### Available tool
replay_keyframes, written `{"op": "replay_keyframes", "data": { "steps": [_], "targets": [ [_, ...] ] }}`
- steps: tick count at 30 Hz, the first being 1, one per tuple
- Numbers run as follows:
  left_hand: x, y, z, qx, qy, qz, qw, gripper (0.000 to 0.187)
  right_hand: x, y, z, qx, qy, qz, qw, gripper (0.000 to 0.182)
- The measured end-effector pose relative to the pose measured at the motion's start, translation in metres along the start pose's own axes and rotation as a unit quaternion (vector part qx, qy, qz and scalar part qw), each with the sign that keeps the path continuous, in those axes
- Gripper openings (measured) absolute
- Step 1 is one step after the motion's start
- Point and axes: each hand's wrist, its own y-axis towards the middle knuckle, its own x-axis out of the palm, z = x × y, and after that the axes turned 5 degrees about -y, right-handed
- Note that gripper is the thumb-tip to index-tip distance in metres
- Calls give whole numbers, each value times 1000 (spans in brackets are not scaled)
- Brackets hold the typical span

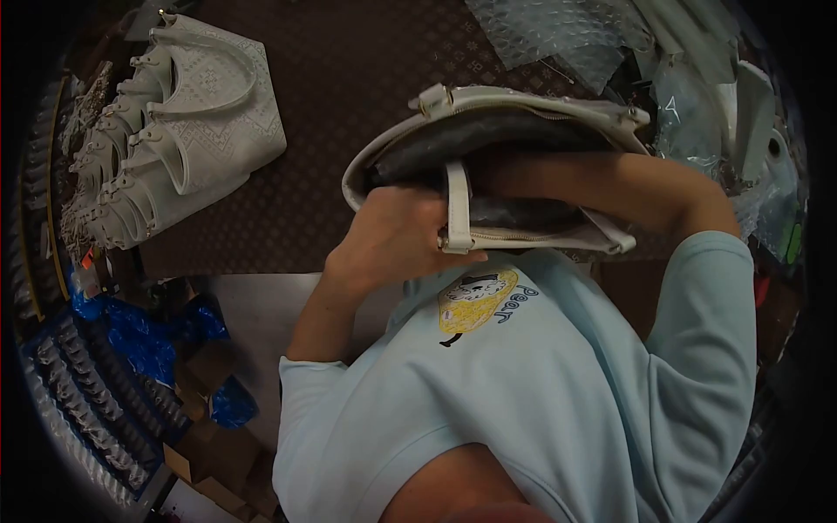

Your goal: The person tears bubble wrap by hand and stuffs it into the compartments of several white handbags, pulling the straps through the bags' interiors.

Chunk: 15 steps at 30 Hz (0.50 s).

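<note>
A pale cream handbag [558, 111] lies at the table's near edge, its zipped mouth open towards me and its dark lining [514, 129] showing. My left hand [401, 228] is closed on the bag's near rim, beside the upright strap of a handle [458, 209]. From the right, my other forearm reaches into the bag. My right hand is hidden inside, so its fingers do not show. The bag rests close against the front of my light blue shirt.
Several similar cream bags [218, 113] stand in a row at the upper left of the brown patterned table [349, 52]. Clear plastic wrapping [558, 35] lies at the upper right. Blue plastic [139, 340] and cardboard boxes [218, 444] are at the lower left.
</note>
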Motion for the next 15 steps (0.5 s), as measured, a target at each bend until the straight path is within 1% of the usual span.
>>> {"op": "replay_keyframes", "data": {
  "steps": [1, 2, 4, 5, 6, 8, 9, 10, 11, 12, 13, 14, 15],
  "targets": [
    [0, 0, 1, -15, 18, 45, 999, 41, 9, 7, 7, 6, 5, 29, 1000, 38],
    [0, 1, 1, -11, 20, 46, 999, 41, 18, 15, 16, 12, 5, 58, 998, 38],
    [2, 1, 5, -46, -43, 210, 976, 55, 27, 20, 25, 19, 26, 103, 994, 38],
    [3, 1, 5, -44, -47, 209, 976, 55, 30, 20, 30, 23, 63, 116, 991, 38],
    [3, 4, 3, -10, -18, 218, 976, 56, 23, 10, 30, 25, 121, 125, 984, 38],
    [4, 6, -1, 20, 5, 226, 974, 57, 3, -13, 26, 20, 210, 142, 967, 38],
    [4, 5, -2, 14, 19, 148, 989, 57, -1, -19, 25, 11, 192, 163, 968, 38],
    [5, 5, -2, 11, 32, 67, 997, 57, 13, -8, 38, 14, 193, 161, 968, 38],
    [9, 6, 1, 14, 29, 65, 997, 57, 39, 13, 60, 44, -28, 204, 978, 38],
    [13, 9, 5, -9, 47, 37, 998, 56, 34, 13, 61, 72, -251, 236, 936, 38],
    [15, 13, 7, -33, 66, 11, 997, 54, 28, 9, 65, 77, -256, 236, 934, 38],
    [16, 15, 8, -28, 63, 8, 998, 54, 24, 5, 67, 77, -142, 192, 968, 37],
    [13, 18, 5, -33, 54, 26, 998, 52, 9, -6, 61, 77, -24, 149, 986, 36]
  ]
}}
